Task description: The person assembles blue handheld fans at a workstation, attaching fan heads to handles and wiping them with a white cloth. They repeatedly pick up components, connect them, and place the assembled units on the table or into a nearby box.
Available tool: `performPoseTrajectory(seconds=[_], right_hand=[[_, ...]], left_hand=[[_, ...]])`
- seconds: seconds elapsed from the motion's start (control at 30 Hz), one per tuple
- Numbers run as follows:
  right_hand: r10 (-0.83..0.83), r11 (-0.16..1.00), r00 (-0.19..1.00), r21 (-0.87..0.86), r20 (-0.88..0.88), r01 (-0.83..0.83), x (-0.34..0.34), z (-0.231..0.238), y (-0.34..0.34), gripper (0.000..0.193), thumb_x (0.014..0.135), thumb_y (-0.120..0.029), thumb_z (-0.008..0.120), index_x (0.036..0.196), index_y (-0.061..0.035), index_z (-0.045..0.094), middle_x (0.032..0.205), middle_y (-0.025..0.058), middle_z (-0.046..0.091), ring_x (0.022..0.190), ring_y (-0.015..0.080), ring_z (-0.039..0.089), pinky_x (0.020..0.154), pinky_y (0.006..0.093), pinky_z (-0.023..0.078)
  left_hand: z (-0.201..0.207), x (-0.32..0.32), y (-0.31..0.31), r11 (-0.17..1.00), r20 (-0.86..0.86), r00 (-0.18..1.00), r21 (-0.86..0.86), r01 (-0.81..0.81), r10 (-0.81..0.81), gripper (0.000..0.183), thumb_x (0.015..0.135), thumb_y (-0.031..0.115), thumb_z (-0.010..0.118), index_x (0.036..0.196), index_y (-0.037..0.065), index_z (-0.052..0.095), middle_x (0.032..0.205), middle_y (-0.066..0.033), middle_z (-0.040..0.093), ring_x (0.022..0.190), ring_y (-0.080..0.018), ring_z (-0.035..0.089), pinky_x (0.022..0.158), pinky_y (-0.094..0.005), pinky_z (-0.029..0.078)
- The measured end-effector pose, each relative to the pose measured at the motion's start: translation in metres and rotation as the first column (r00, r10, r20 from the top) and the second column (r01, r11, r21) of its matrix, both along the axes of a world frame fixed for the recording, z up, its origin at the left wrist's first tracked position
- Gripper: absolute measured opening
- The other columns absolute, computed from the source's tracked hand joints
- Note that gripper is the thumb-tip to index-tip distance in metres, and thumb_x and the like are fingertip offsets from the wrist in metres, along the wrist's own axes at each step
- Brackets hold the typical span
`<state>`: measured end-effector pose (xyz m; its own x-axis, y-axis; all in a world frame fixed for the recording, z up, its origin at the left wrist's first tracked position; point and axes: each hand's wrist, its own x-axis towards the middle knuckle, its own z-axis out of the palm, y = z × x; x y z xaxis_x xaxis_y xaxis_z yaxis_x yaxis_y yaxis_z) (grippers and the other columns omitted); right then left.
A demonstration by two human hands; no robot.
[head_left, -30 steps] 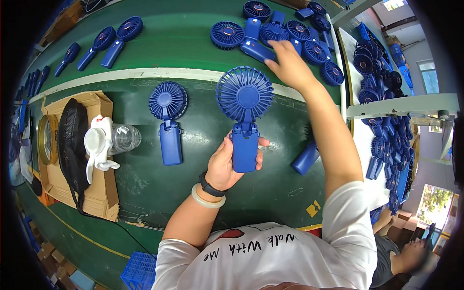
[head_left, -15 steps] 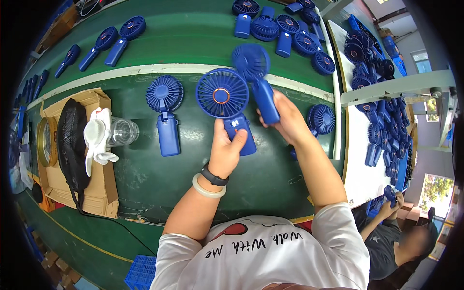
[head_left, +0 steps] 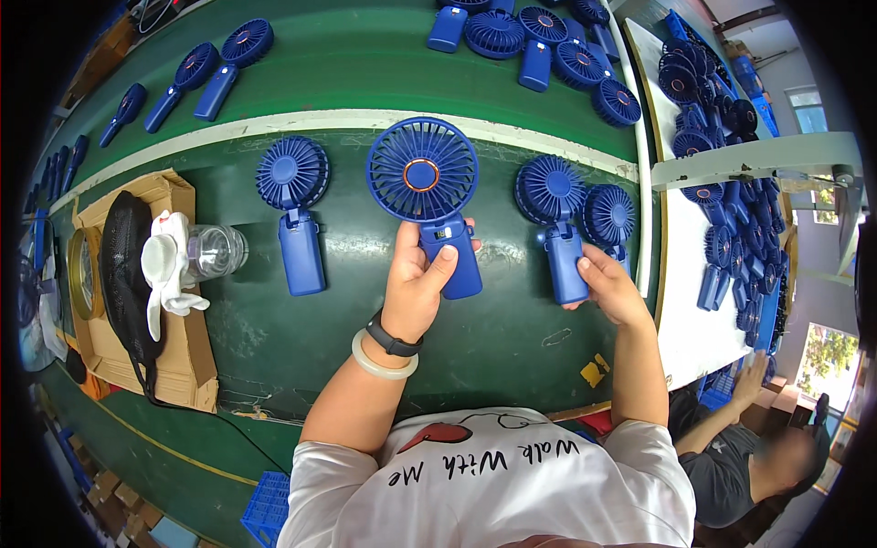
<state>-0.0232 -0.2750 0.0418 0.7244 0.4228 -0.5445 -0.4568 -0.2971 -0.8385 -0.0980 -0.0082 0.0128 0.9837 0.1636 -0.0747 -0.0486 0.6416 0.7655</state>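
Wrapped round a blue handheld fan, my left hand holds it upright over the green bench, its round grille at the far end. My left thumb lies on the handle, just below a small lit display. In my right hand is a second blue handheld fan, pinched near the bottom of its handle at the right of the bench. Directly beside it lies a third fan, partly hidden by the hand and the second fan. To the left, another fan rests alone on the bench.
A cardboard tray at left holds a black pouch, a clear jar and a white cloth. Beyond a pale rail, several fans lie on the green belt. More fans pile at right, near a co-worker.
My right hand has moved right and nearer, bringing its fan down from beyond the left-hand fan to beside the fan at right. The display on the left-hand fan looks different.
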Motion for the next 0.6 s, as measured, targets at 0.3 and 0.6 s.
performPoseTrajectory(seconds=[0.3, 0.6], right_hand=[[0.52, 0.636, 0.524, -0.715, 0.675, 0.289, -0.007, 0.005, 0.052, 0.065, 0.075, -0.016, 0.071, 0.13, 0.0002, 0.04, 0.117, 0.0243, 0.047, 0.099, 0.0382, 0.051, 0.085, 0.0424, 0.043], [-0.116, 0.97, 0.918, -0.156, 0.379, 0.187, 0.011, 0.003, 0.064, 0.046, 0.091, -0.019, 0.052, 0.131, 0.0004, 0.04, 0.106, 0.012, 0.056, 0.09, 0.0218, 0.058, 0.08, 0.031, 0.047]], left_hand=[[0.002, -0.002, 0.002, 1.0, -0.002, 1.0, -0.015, 0.005, -0.005, 0.045, 0.09, 0.016, 0.056, 0.128, 0.005, 0.034, 0.117, -0.0169, 0.054, 0.097, -0.0247, 0.06, 0.083, -0.0373, 0.05], [0.002, -0.001, 0.003, 0.999, -0.02, 1.0, -0.048, 0.009, -0.01, 0.041, 0.091, 0.013, 0.053, 0.127, 0.005, 0.035, 0.116, -0.0165, 0.054, 0.097, -0.025, 0.06, 0.082, -0.0378, 0.051]])
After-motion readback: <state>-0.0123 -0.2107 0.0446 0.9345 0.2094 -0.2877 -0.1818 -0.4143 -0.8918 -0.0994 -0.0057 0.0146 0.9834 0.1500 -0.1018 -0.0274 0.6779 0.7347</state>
